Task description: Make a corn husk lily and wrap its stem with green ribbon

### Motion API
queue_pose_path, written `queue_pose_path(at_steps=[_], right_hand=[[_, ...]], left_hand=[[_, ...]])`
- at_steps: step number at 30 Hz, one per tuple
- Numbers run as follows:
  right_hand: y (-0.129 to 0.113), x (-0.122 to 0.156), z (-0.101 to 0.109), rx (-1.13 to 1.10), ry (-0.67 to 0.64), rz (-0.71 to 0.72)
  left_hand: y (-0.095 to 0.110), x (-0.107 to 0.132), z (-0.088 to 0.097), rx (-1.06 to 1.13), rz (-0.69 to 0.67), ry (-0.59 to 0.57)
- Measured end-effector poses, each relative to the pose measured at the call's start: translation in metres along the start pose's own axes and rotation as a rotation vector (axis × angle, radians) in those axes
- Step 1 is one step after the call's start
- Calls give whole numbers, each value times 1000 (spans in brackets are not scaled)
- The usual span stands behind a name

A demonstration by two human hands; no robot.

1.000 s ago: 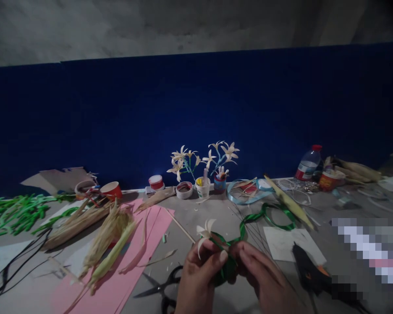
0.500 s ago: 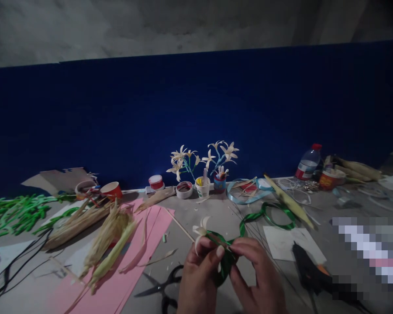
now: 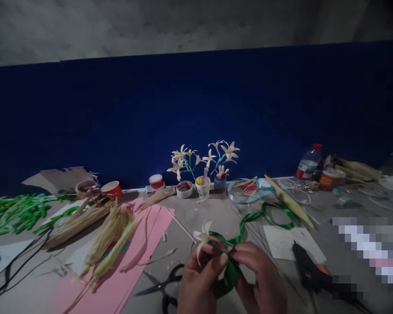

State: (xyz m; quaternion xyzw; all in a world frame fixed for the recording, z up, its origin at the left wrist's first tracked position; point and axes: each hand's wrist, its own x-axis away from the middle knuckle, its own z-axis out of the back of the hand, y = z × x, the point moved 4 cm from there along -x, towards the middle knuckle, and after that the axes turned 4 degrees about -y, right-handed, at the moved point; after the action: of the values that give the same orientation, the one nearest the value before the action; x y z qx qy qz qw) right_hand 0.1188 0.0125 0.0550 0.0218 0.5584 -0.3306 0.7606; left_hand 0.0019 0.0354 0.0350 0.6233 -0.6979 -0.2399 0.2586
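Since half a second ago, the white flower [image 3: 203,235] has shifted slightly right and nearer the wearer, and the green ribbon [image 3: 229,277] now bulges further toward the right hand [image 3: 263,274]. In the left hand [image 3: 198,279] the fingers pinch the flower's stem, thumb on top where the ribbon crosses it. On the right, the fingertips are bent together on the ribbon, close beside the left thumb; the exact grip underneath is hidden. Flower and ribbon are held above the surface [image 3: 190,213], to the right of the black scissors [image 3: 160,286], whose handles lie just beside the left hand.

From the hands, a twisted length of ribbon runs to a loose loop, well beyond the scissors and to their right. A black glue gun [image 3: 309,270] lies to the right of the scissors, past the hands, near a white sheet [image 3: 288,242]. Left of the scissors are pink paper [image 3: 127,277] and dried husks [image 3: 106,237], partly lying on it. Far beyond the scissors, a white cup [image 3: 202,188] stands by two sprays of white flowers [image 3: 182,159]; how the sprays are supported is unclear. Farther right of the scissors, at the back, is a red-capped bottle [image 3: 308,165].
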Motion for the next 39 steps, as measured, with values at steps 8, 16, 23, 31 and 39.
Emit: queue_pose_path(at_steps=[8,16,23,31,39], right_hand=[[-5,8,-1,-284,56,-183],[0,13,-13,-715,174,-492],[-1,15,-15,-864,191,-640],[0,11,-17,-960,143,-641],[4,14,-19,-1086,175,-748]], left_hand=[[3,3,2,-111,-25,44],[8,9,3,-379,-132,48],[12,7,0,-430,-223,-46],[9,8,2,-437,-253,-40],[12,10,2,-426,-267,-26]])
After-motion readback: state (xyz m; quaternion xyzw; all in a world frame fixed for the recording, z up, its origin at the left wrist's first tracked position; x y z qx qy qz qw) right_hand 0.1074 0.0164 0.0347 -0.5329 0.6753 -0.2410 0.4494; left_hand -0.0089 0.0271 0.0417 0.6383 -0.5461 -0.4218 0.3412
